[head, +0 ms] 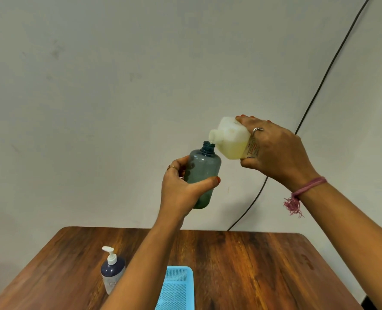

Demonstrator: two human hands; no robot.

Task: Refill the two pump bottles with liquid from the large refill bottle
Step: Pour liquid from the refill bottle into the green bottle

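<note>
My left hand (181, 189) grips a grey translucent pump bottle (204, 166) with its pump removed, held up in the air, nearly upright, neck open. My right hand (272, 151) holds the large white refill bottle (231, 139), tipped over to the left with its spout at the grey bottle's open neck. Yellowish liquid sits in the lower part of the tipped refill bottle. A second pump bottle (113, 272), dark on top with a white pump fitted, stands on the wooden table (252, 265) at the left.
A light blue mesh tray (177, 289) lies on the table near the front middle. A black cable (319, 90) runs down the pale wall behind. The table's far edge sits below my raised hands.
</note>
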